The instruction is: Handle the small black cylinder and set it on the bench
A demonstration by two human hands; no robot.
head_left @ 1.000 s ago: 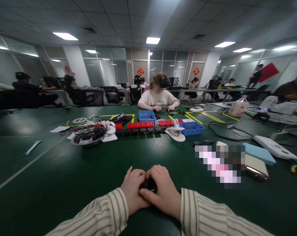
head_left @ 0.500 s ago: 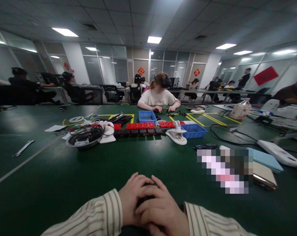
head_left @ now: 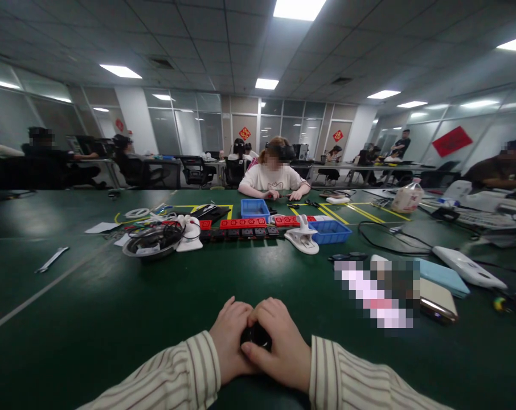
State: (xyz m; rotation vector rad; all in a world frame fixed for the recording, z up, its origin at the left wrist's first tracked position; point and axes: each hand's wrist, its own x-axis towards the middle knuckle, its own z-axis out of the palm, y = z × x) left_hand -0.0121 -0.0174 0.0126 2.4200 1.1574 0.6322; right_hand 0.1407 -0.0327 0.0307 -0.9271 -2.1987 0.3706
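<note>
My left hand (head_left: 231,340) and my right hand (head_left: 283,344) rest together at the near edge of the green table, their fingers curled and meeting. Between them is a small black, glossy, rounded object (head_left: 257,336), mostly covered by the fingers, so its kind does not show. The right thumb and fingertips close around its near and far sides. The left palm and fingers press against its left side. Both wrists come out of striped cream sleeves.
Ahead stand red and black power strips (head_left: 243,223), blue bins (head_left: 330,232), a white clip stand (head_left: 302,238) and a metal bowl of cables (head_left: 153,246). A wrench (head_left: 52,259) lies left. A power bank (head_left: 437,300) and white device (head_left: 467,267) lie right. A person (head_left: 275,176) sits opposite.
My right hand has turned from lying with spread fingers over the left hand to curling beside it, and the black object now shows between them. The view has tilted slightly.
</note>
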